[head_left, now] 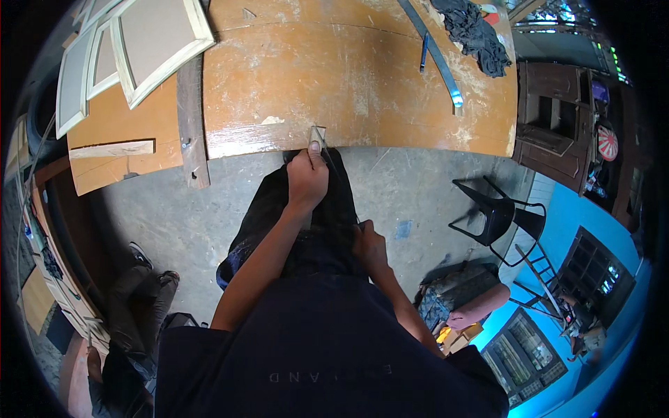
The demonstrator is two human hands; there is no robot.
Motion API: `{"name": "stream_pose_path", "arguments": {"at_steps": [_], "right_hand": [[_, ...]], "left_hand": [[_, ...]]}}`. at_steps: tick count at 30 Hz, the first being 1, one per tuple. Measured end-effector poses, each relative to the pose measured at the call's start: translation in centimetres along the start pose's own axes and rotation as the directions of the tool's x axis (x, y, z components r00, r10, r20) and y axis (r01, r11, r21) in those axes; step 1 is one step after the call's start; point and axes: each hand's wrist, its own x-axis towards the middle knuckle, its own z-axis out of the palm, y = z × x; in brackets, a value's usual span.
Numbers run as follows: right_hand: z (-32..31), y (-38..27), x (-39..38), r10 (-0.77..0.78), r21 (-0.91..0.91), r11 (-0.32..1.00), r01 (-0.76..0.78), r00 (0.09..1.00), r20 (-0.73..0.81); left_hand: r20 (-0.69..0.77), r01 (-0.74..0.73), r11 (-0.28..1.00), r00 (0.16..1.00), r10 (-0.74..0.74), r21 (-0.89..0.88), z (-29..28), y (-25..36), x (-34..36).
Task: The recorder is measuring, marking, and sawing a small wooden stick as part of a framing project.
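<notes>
My left hand (309, 177) is closed around a narrow wooden strip (318, 132), thumb pressed along its top. The strip's far end lies at the front edge of the orange-brown wooden table (293, 83); its middle is hidden under my hand. My right hand (371, 246), lower and nearer to my body, is closed on the dark end of a long thin tool (337, 171). This tool slants up from my right hand to the strip beside my left thumb. It resembles a saw blade, but its kind is too thin to make out.
Pale wooden frames (157, 45) lie at the table's left, near a loose wood piece (115, 148). A metal strip (435, 56), a blue pen (424, 53) and a dark cloth (477, 35) lie far right. A black chair (498, 216) stands right; another person's legs (139, 299) show lower left.
</notes>
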Motion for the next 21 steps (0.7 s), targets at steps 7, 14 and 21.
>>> {"name": "stream_pose_path", "arguments": {"at_steps": [7, 14, 21], "right_hand": [[0.7, -7.1, 11.0, -0.178, 0.005, 0.984, 0.179, 0.981, -0.072], [-0.1, -3.9, 3.4, -0.065, -0.004, 0.998, 0.065, 0.998, -0.02], [-0.2, -2.6, 4.3, -0.014, -0.003, 1.0, 0.014, 1.0, 0.003]], "left_hand": [[-0.015, -0.042, 0.999, 0.999, 0.042, -0.031, 0.2, 0.6, -0.2], [-0.032, -0.034, 0.999, 0.999, 0.034, 0.003, 0.1, 0.1, -0.4], [-0.01, -0.018, 0.998, 1.0, 0.018, -0.062, 0.7, 0.0, 0.2]]}}
